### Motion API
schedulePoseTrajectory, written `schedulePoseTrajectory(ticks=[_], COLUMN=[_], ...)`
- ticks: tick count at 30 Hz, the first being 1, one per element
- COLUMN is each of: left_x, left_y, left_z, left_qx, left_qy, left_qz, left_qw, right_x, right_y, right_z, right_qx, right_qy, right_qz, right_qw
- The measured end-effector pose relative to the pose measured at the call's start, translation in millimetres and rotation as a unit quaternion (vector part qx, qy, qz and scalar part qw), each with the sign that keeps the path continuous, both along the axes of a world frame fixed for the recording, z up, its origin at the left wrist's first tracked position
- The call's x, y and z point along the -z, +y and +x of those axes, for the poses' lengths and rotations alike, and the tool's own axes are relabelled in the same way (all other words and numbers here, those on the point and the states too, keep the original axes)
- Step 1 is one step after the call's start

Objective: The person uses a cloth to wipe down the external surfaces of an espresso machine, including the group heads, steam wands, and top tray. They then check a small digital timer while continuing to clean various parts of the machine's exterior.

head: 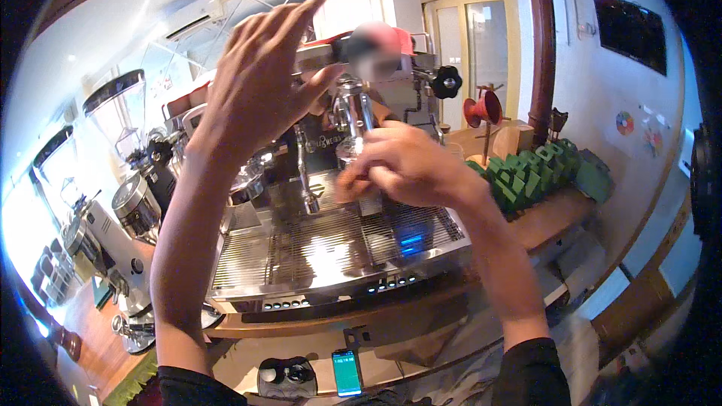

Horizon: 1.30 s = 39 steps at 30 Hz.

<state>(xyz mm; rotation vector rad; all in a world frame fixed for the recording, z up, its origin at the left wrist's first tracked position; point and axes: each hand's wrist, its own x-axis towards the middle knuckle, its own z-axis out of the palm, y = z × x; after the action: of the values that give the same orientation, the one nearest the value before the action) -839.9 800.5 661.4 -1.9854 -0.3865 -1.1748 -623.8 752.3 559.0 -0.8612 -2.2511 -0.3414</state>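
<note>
A chrome espresso machine fills the space before me, with a ribbed metal drip tray (316, 259) below my hands. My left hand (265, 67) is raised high in front of the machine's upper part, thumb spread from the other fingers, with nothing seen in it. My right hand (406, 169) is at the right chrome group head (352, 113), just under it, fingers curled and blurred. Whether those fingers grip anything cannot be made out. Between the hands a steel steam wand (304, 175) hangs down. Another group head (248, 180) sits partly behind my left forearm.
Coffee grinders (135, 203) stand on the left counter, a portafilter (132, 327) near them. At right are a black knob (447, 82), a red dripper (484, 108) on a stand and green packets (524, 175). A phone (346, 372) lies below. Someone (375, 51) is behind the machine, blurred.
</note>
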Motion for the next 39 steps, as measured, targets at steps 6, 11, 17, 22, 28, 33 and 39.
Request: schedulePoseTrajectory(ticks=[6, 11, 17, 22, 28, 33, 39], left_x=[50.3, 81.5, 120.9, 150.1, 220.8, 296.7, 308.2], left_y=[-36.2, -57.1, -76.3, -78.6, -88.3, -115.5, -104.3], left_z=[-101.5, -147.6, -182.2, -222.8, -330.6, -404.6, -370.9], left_qx=[-0.079, 0.03, 0.167, 0.134, 0.012, -0.056, -0.021], left_qy=[-0.095, -0.211, -0.34, -0.354, -0.386, -0.462, -0.471], left_qz=[-0.029, -0.075, -0.076, -0.096, -0.168, -0.294, -0.379], left_qw=[0.992, 0.974, 0.922, 0.921, 0.907, 0.835, 0.797], right_x=[53.4, 29.4, 26.0, 25.2, 39.3, -5.5, -29.0], right_y=[-7.3, -23.5, 45.5, 65.6, 36.6, -3.4, 54.6], right_z=[47.2, -25.7, -167.3, -205.2, -169.3, -111.9, -49.3], right_qx=[0.149, -0.028, -0.113, -0.023, 0.043, 0.194, 0.314], right_qy=[0.252, 0.416, 0.131, 0.027, 0.117, 0.18, -0.124], right_qz=[0.001, 0.043, 0.054, 0.063, 0.095, 0.239, 0.044], right_qw=[0.956, 0.908, 0.983, 0.997, 0.988, 0.934, 0.94])
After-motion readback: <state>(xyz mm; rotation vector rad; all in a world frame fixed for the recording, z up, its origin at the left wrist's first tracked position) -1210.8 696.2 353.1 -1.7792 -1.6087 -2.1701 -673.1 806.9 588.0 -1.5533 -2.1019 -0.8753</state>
